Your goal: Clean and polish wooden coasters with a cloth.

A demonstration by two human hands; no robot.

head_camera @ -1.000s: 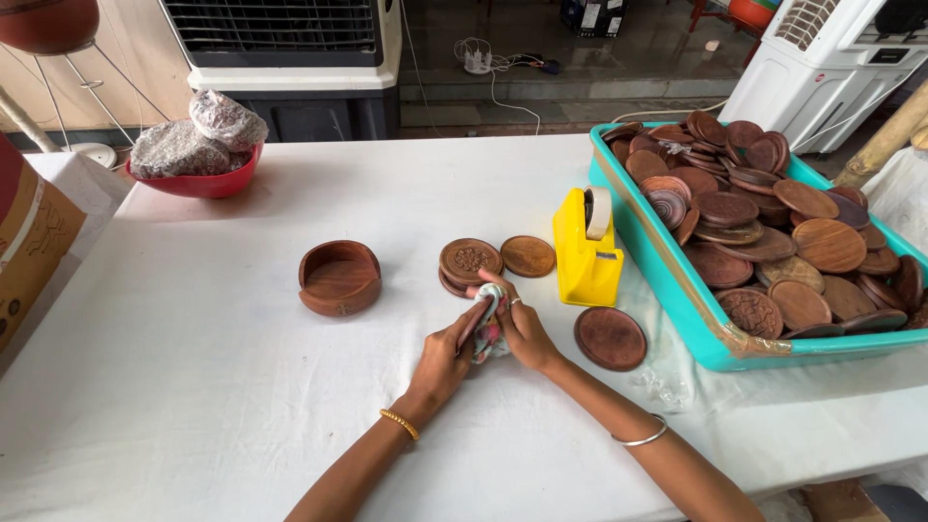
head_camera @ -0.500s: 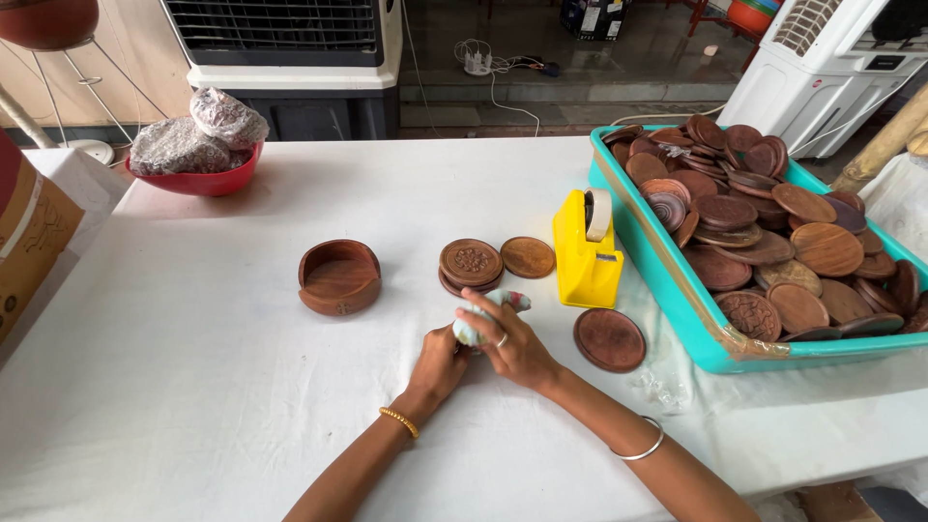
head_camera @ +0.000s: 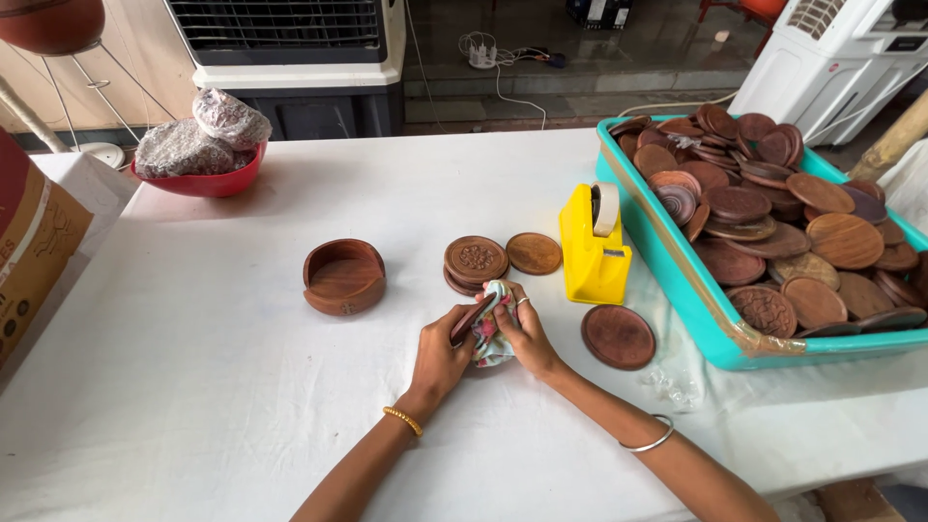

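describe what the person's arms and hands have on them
Both forearms are bare, with no sleeves in view. The left hand has a thin beaded gold bracelet at its wrist. The right hand has a slim silver bangle further up the forearm and a ring on one finger.

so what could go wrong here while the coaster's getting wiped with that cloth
The left hand pinches the wooden coaster by its edge while the right hand presses the cloth on it; it could slip out onto the table.

The stack of coasters stands right behind the hands, so a wide wipe might knock it over.

The single coaster lies by the right forearm, near the yellow tape dispenser, and could get nudged.
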